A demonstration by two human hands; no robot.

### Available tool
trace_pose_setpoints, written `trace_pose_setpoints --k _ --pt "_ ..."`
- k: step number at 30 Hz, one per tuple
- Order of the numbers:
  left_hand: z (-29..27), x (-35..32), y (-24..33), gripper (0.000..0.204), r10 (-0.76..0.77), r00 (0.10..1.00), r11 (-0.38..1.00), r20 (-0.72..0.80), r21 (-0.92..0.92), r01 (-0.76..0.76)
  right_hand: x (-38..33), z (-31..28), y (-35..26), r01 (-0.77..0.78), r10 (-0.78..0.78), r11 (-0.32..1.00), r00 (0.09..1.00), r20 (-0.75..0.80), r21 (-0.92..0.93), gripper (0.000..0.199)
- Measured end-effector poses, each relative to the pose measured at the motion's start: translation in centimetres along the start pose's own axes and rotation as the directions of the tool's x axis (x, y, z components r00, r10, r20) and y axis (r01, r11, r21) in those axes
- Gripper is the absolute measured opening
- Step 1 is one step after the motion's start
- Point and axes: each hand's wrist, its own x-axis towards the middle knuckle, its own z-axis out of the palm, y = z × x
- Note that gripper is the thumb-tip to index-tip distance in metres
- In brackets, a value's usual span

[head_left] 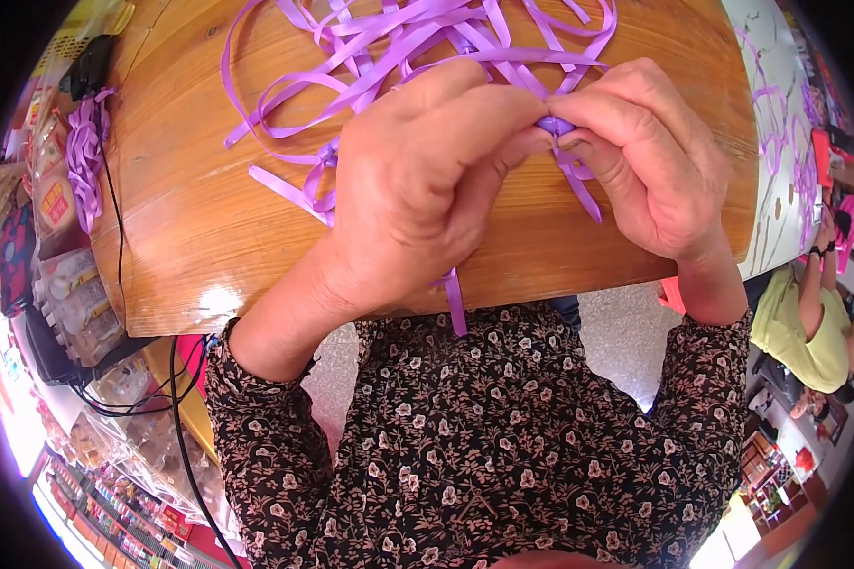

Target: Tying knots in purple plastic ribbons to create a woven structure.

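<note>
two hands (427,180), one wooden table (190,218), one heap of purple ribbons (417,38)

- One head-worn fisheye view, looking steeply down from close above the tabletop (190,218).
- Faces forward over the wearer's chest; edges bend toward the rim.

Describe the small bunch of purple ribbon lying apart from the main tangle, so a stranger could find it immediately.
Start at the wooden table and go to its far left edge. The ribbon bunch lies there beside a black cable. Unlike the loose tangle near the hands, it is compact and untouched.
</note>
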Motion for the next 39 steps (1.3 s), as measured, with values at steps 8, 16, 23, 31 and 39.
trace_pose_setpoints --k 8,16,23,31,39 --pt "0.7 -0.6 -0.2 0.021 0.199 0.976 0.971 -0.087 0.153 -0.184 0.1 -0.1 -1.4 -0.21 0.197 0.969 0.974 0.11 0.13 0.012" --pt "0.8 -1.0 -0.5 0.023 0.328 0.941 0.922 -0.083 0.247 -0.3 0.4 -0.5 -2.2 -0.329 0.281 0.921 0.932 0.227 0.21 0.014" --pt "1.2 -1.4 -0.2 0.023 0.333 0.942 0.923 -0.031 0.218 -0.319 0.0 -0.9 -2.4 -0.62 0.454 0.68 0.775 0.439 0.392 0.025" --pt "0.6 -0.9 0.2 0.03 0.335 0.942 0.915 0.031 0.228 -0.333 -0.6 -1.1 -3.3 -0.761 0.534 0.115 0.59 0.606 0.639 0.026" --pt "0.2 -0.4 -0.1 0.019 -0.163 0.986 0.963 -0.019 -0.221 0.155 -0.7 -0.5 -0.3 -0.552 0.466 0.538 0.825 0.321 0.637 0.019"
